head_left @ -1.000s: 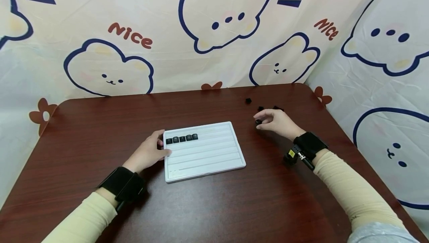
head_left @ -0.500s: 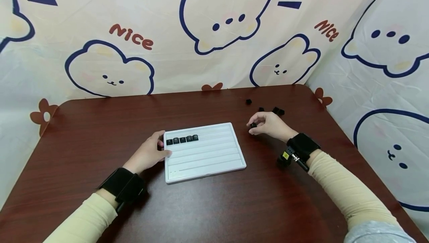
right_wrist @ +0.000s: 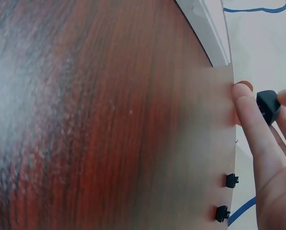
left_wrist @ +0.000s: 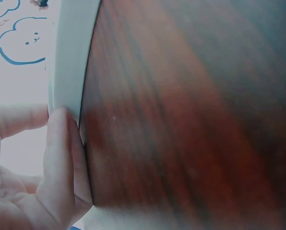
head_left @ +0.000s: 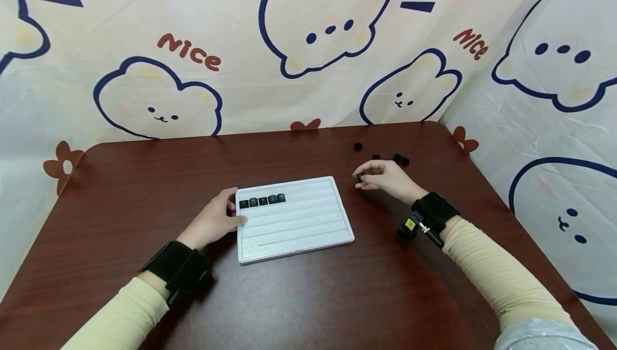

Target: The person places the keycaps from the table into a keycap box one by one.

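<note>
My left hand [head_left: 217, 218] grips the left edge of a white ridged tray [head_left: 299, 221], its thumb on the top near the corner. In the left wrist view, fingers [left_wrist: 59, 148] bear against the tray's side wall [left_wrist: 71, 72]. A short row of black keycaps [head_left: 262, 201] lines the tray's top-left ridge. Right of the tray, my right hand [head_left: 390, 179] pinches one black keycap [right_wrist: 268, 106] between thumb and fingers, held up off the table in the right wrist view.
Several loose black keycaps lie beyond my right hand: one near the back edge [head_left: 358, 146], another closer [head_left: 376, 157], and a small cluster [head_left: 401, 159]. The brown table [head_left: 318, 302] meets a printed cloth [head_left: 241, 28] at the back and right.
My right hand has moved a little left, toward the tray, with the keycap between its fingers, uncovering more of the cluster behind. The left hand and tray stay in place.
</note>
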{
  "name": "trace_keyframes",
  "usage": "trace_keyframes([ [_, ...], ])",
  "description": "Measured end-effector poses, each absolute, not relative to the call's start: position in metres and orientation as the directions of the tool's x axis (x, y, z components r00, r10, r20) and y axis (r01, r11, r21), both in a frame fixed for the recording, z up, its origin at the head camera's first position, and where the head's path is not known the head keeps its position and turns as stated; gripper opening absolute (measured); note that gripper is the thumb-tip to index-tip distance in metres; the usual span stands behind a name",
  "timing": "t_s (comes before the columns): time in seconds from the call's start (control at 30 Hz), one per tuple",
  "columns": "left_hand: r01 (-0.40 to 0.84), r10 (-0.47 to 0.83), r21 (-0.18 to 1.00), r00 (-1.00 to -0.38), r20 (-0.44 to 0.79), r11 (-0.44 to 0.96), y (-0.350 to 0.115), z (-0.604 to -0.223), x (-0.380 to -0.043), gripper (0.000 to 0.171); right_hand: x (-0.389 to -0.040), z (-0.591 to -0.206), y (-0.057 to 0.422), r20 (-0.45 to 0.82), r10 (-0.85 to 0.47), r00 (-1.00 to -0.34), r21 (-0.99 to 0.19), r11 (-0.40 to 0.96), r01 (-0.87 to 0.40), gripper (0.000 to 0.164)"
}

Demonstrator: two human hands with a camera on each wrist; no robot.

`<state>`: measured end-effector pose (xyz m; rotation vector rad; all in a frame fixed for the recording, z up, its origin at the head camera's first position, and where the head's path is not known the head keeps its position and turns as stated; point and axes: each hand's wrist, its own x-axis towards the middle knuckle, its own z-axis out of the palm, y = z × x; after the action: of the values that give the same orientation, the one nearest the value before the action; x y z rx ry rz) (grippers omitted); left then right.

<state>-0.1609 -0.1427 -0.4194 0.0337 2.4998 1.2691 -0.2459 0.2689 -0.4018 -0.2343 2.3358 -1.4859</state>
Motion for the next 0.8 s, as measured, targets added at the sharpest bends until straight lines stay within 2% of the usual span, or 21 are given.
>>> trace_keyframes([
  [0.27,-0.133,0.172,0.792,-0.942,-0.287,0.596,-0.1433,-0.4196,-0.1609,0.076,-0.245,-0.4014,0.2664,-0.192,-0.356,-0.914,-0.918,0.395,0.039,0.032],
  [0.43,-0.133,0.173,0.791,-0.942,-0.289,0.598,-0.1433,-0.4197,-0.1606,0.076,-0.245,-0.4022,0.2641,-0.192,-0.37,-0.909,-0.894,0.448,0.006,0.035],
  [0.6,-0.132,0.175,0.791,-0.941,-0.289,0.597,-0.1431,-0.4199,-0.1613,0.076,-0.2455,-0.4034,0.2624,-0.179,-0.388,-0.904,-0.851,0.522,-0.055,0.03],
  [0.8,-0.133,0.176,0.789,-0.94,-0.292,0.6,-0.1433,-0.4199,-0.1622,0.076,-0.2473,-0.4045,0.2598,-0.18,-0.379,-0.908,-0.842,0.536,-0.057,0.024],
])
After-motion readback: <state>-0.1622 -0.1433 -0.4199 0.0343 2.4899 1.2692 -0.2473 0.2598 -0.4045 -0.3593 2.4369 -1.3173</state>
